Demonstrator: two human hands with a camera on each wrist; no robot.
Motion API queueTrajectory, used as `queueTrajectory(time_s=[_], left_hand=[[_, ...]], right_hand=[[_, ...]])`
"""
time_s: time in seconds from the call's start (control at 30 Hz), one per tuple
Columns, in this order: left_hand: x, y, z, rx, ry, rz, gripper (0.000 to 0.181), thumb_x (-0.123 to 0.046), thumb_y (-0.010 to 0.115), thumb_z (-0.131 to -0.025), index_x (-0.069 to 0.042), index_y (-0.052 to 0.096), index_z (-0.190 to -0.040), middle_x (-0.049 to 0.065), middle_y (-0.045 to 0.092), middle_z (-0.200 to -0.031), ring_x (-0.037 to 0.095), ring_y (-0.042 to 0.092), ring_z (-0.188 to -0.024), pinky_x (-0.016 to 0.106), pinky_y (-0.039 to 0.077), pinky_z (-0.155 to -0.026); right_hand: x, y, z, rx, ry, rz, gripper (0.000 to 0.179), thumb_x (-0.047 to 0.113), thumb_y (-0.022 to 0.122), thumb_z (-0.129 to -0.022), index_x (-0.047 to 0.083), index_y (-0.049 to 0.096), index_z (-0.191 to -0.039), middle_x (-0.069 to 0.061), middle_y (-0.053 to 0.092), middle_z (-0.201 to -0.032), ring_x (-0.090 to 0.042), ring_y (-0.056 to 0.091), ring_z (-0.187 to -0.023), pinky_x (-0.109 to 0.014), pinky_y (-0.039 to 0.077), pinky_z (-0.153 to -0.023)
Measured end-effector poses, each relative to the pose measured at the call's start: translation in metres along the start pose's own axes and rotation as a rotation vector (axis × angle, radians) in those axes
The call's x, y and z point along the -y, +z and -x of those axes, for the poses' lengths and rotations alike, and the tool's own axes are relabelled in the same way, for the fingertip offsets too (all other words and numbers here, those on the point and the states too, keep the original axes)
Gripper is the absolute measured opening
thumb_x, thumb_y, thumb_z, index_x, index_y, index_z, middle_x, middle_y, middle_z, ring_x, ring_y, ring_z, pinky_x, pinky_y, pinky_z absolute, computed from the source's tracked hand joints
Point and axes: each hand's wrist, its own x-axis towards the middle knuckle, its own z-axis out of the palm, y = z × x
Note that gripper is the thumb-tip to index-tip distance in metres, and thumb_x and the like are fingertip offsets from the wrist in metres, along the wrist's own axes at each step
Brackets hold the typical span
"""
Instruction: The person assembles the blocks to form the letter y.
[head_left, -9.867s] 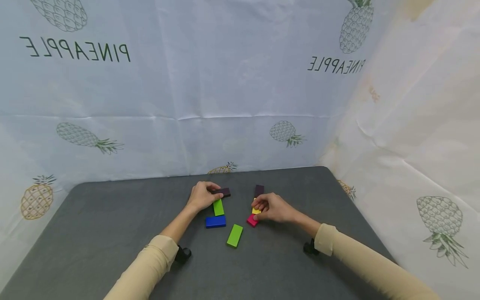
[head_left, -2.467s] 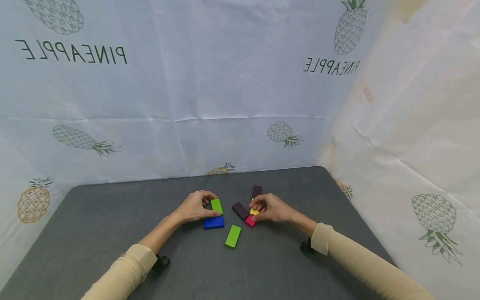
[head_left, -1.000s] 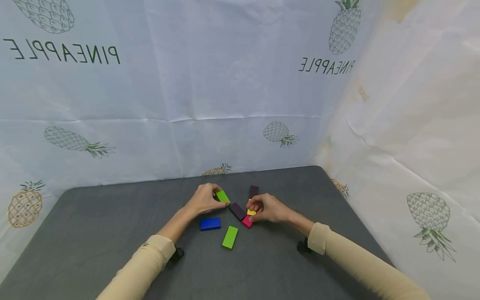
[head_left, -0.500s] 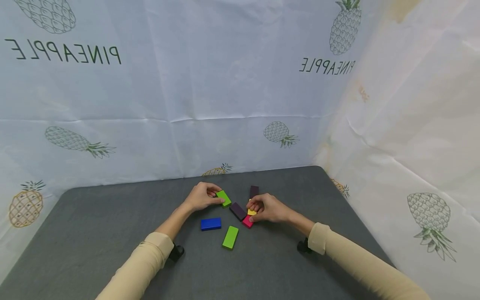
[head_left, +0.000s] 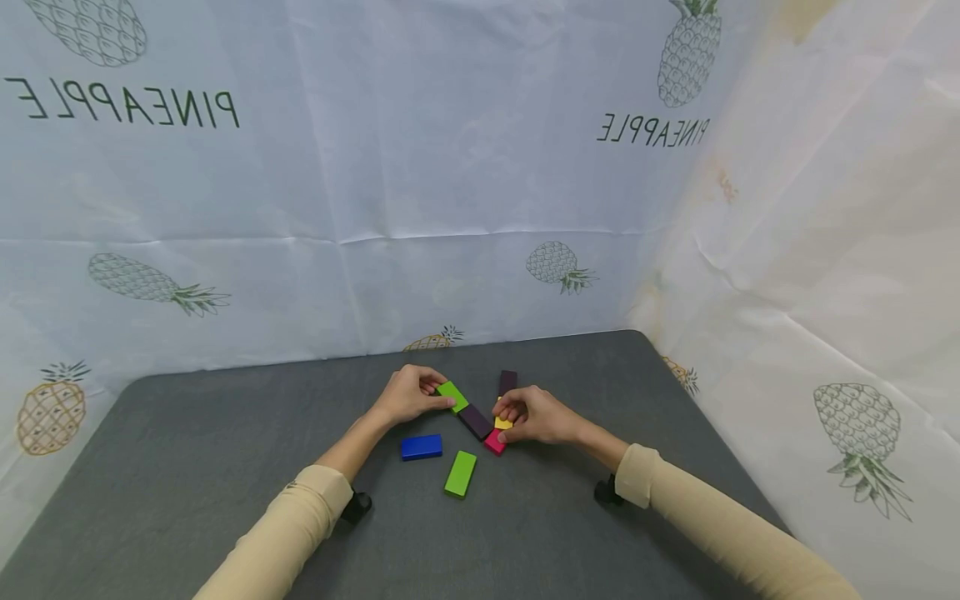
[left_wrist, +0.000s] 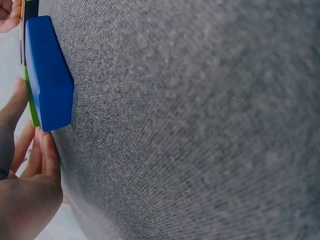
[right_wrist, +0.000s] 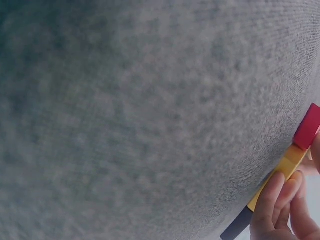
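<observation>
My left hand pinches a light green block between thumb and fingers. Its lower end meets a dark purple block, which slants down to a red block. At the red block my right hand rests its thumb, while its curled fingers hold the yellow block behind. Another dark block extends from the yellow one's far end, so the pieces form a bent V-like line. In the left wrist view, a blue block hides most of the held green block.
The blue block lies apart, nearer the body than my left hand. A second green block lies in front of the V. Everything sits on a grey cloth-covered table. A pineapple-print curtain hangs behind and to the right.
Earlier the left hand held the dark block, which now touches the red one. The green block has since moved from behind the blue block to the dark block's end. The right hand stays put.
</observation>
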Motion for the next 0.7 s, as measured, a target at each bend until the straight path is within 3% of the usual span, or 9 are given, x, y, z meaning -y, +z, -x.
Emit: queueTrajectory(time_s=[0.7], left_hand=[[-0.0024,0.0011,0.0014,-0.02,0.004,-0.002,0.042,-0.025,0.09,-0.092,0.002,0.079,-0.122,0.017,0.078,-0.11,0.025,0.073,-0.098,0.043,0.061,-0.091]], right_hand=[[0.0008,-0.0001,0.0001,-0.002,0.006,0.004,0.037,0.01,0.088,-0.091,-0.003,0.073,-0.123,-0.011,0.072,-0.106,-0.015,0.062,-0.095,-0.017,0.055,-0.082]])
